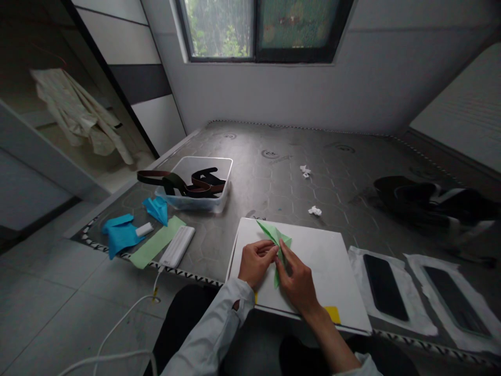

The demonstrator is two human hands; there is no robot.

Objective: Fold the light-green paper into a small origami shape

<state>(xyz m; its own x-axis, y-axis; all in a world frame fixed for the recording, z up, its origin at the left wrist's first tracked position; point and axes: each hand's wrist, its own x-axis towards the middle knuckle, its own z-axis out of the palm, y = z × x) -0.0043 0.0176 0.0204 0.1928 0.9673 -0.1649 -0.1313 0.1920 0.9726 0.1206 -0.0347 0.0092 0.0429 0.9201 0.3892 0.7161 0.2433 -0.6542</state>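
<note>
Near the far edge of the white box (pixel 324 261), green paper (pixel 271 232) is pinched by the fingertips of left hand (pixel 256 263) and right hand (pixel 299 277); folding is apparently underway, careful creasing called for.

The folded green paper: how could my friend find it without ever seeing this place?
Find the white box on the near edge of the big grey surface. Over its left half, a left hand and a right hand meet, holding the folded green paper. It has creased, pointed flaps, unlike the flat green strip off to the left.
</note>
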